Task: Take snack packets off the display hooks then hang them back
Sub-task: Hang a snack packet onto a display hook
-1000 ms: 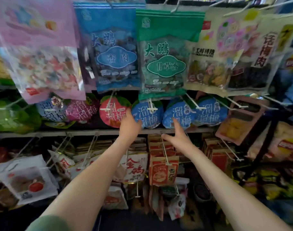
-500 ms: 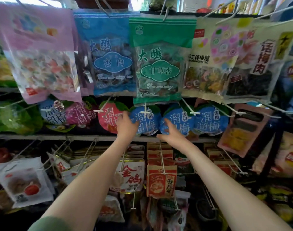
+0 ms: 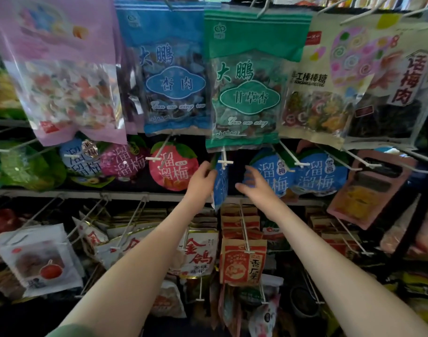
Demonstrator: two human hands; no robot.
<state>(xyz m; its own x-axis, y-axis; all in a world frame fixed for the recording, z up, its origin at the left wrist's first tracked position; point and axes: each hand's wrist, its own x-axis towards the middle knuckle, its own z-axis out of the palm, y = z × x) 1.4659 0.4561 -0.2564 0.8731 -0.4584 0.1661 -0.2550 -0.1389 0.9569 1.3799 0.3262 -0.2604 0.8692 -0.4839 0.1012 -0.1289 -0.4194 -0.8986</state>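
Observation:
A round blue plum packet hangs on a white display hook in the middle row, turned edge-on to me. My left hand grips its left edge near the top. My right hand hovers just right of it, fingers loosely curled, in front of another blue plum packet; whether it touches either packet is unclear. A red plum packet hangs left of my left hand.
Large bags hang above: a pink bag, a blue bag, a green bag. Orange packets on long hooks jut out below my forearms. A metal shelf rail runs across behind.
The blue packet has swung from face-on to edge-on as my left hand took hold of its edge. My right hand rose a little toward it.

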